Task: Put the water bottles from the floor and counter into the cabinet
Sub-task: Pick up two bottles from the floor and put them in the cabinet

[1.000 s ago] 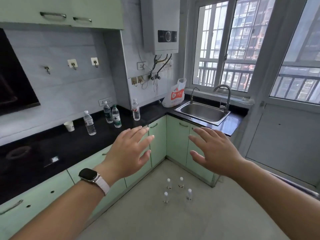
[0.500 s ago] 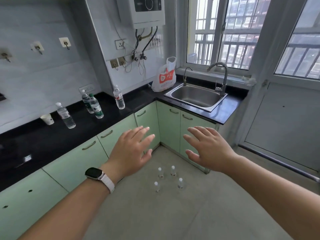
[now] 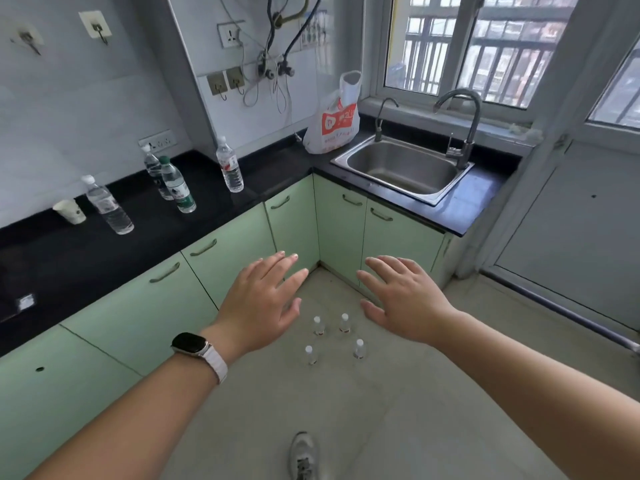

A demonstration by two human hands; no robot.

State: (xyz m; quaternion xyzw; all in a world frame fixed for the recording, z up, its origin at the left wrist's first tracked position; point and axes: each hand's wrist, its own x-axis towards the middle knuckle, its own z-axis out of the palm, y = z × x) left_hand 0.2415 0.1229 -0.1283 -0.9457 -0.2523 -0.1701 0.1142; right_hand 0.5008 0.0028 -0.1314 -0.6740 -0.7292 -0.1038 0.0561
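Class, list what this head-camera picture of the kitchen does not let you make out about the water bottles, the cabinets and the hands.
- Floor bottles: too small in the head view to read labels or judge fill.
- Cabinet interiors: hidden behind shut doors.
- Rear counter bottle: partly hidden by the green-capped bottle.
- Left hand and right hand: palms face away, unseen.
- Shoe: cut off by the bottom edge.

Four small clear bottles (image 3: pixel 334 337) stand upright on the floor, four larger bottles (image 3: pixel 176 185) on the counter (image 3: pixel 207 206)
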